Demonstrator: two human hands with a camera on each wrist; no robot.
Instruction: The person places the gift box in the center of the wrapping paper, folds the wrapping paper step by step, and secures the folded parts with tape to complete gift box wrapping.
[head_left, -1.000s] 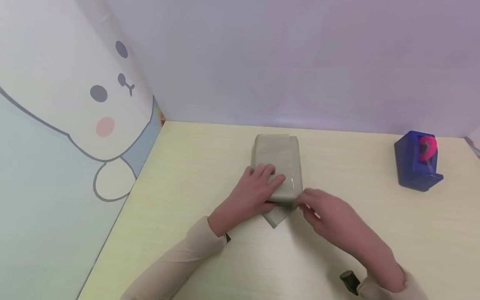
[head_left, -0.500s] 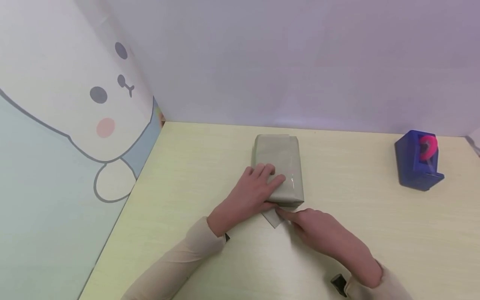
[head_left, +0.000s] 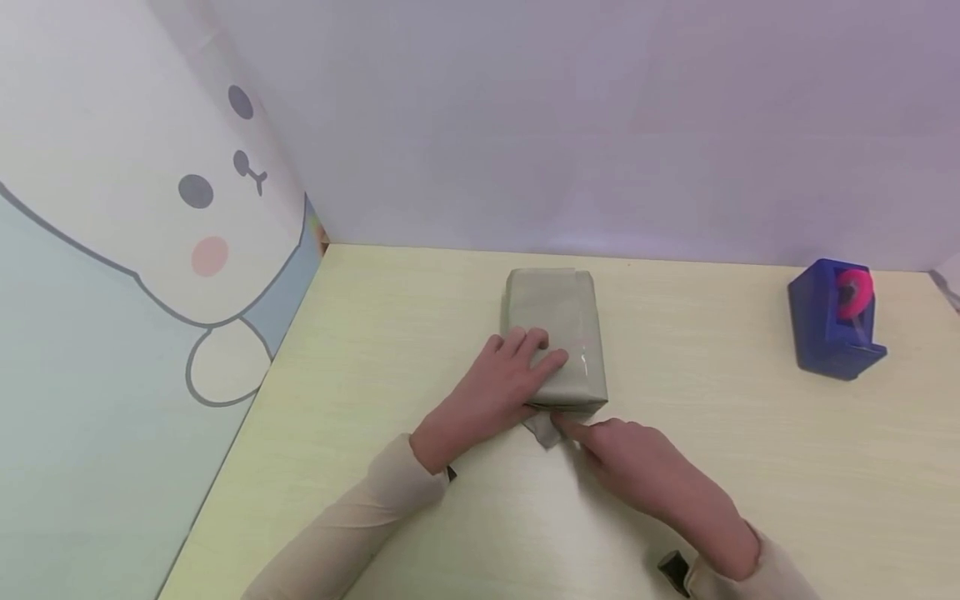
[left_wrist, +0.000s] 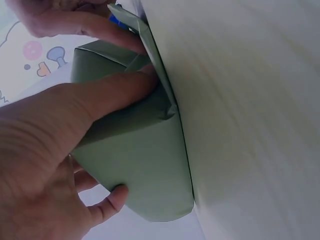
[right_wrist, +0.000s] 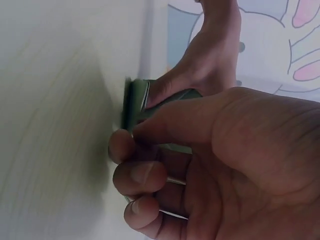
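A box wrapped in grey-green paper (head_left: 558, 304) lies on the table, its near end folded inward. My left hand (head_left: 491, 387) holds it down, fingers spread across the top and over the side. In the left wrist view, the left thumb (left_wrist: 120, 92) presses into the folded end. A pointed paper flap (left_wrist: 156, 57) sticks out from the bottom of that end, low over the table. My right hand (head_left: 645, 471) pinches this flap at its right edge, thumb (right_wrist: 175, 120) on the upper side and index finger (right_wrist: 121, 146) underneath. Its other fingers are curled.
A blue tape dispenser (head_left: 825, 325) with a pink roll (head_left: 855, 293) stands at the right of the pale wooden table (head_left: 712, 333). A plain wall (head_left: 562, 125) rises behind the table, and a rabbit-patterned panel (head_left: 90, 292) runs along the left.
My right hand has moved left from the box's near right corner to the flap. The flap's tip, flat and pointed before, is now bent and lifted. My left hand stays in place.
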